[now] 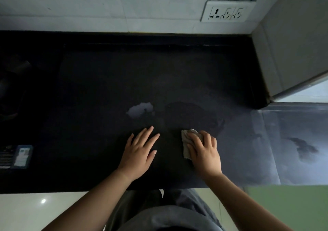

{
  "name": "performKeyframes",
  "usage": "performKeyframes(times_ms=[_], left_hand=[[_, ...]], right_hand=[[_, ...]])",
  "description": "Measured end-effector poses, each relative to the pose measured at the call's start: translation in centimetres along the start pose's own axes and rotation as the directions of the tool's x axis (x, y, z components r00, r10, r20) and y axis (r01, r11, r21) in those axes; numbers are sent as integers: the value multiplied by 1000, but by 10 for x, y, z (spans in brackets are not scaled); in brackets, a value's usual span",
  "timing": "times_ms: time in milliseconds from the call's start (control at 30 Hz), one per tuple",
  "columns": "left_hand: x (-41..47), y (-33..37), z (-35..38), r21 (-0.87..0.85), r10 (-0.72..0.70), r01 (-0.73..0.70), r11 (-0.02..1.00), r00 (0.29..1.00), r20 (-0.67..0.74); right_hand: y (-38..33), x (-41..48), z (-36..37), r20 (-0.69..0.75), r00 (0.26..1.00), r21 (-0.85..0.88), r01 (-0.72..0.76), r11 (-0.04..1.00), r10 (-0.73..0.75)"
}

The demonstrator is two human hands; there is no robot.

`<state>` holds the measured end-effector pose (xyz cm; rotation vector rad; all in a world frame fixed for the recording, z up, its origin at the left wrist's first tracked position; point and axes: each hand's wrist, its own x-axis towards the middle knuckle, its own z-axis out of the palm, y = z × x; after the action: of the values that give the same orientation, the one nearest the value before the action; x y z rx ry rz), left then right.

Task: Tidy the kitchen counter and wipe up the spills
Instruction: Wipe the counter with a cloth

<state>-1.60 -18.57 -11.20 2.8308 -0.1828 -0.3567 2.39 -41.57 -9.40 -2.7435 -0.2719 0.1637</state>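
Home kitchen, dim light. Dark polished stone counter under both hands, wet puddle just beyond the fingers. Pale tiled wall behind it, with a white multi-pin socket plate up and right of the hands. Glossy light floor tiles below the counter edge.

No readable text from my feed. Small blue packet at left edge of tabletop carries pale printed label, lettering too blurred and dim for me to make out. Wall socket plate shows only pin holes and switches, no markings I can read. No brands, numbers, signs elsewhere.
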Motion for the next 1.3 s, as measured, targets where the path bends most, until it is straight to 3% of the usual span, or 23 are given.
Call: performKeyframes(times_ms=[100,233,400,467,700,833,933,1033,1100,1200,1300], left_hand=[[-1,2,-2,-1,-13,13,1000,1000,8],[0,6,-4,7,-35,35,999,999,20],[-3,8,-3,2,-53,52,999,998,26],[-2,7,-3,0,-46,46,999,999,22],[-2,9,-3,-40,-56,57,998,998,25],[-4,9,-12,-137,-95,97,986,995,20],[-13,-8,-18,-174,-191,184,967,981,-24],[-24,-36,-25,-170,-300,288,943,953,-52],[-27,-56,-30,-141,-352,338,931,931,-99],[-21,-78,-32,-70,-422,417,906,902,-95],[-11,-88,-31,-42,-457,456,889,883,-106]], right_hand=[[12,5,-4,-47,999,-30,3,1000,-4],[-8,45,-3,-54,974,59,-216,975,219],[-26,23,3,25,999,-21,44,999,-43],[-8,5,0,11,998,-48,64,997,-64],[-16,42,3,-41,977,61,-208,976,211],[-49,58,14,25,998,35,-57,998,56],[-54,36,19,87,991,1,106,994,-105],[-41,29,16,94,981,-10,172,985,-170],[-41,47,15,61,990,0,125,992,-125],[-62,90,18,18,998,18,-57,998,56],[-92,117,23,30,997,-6,-65,998,65]])
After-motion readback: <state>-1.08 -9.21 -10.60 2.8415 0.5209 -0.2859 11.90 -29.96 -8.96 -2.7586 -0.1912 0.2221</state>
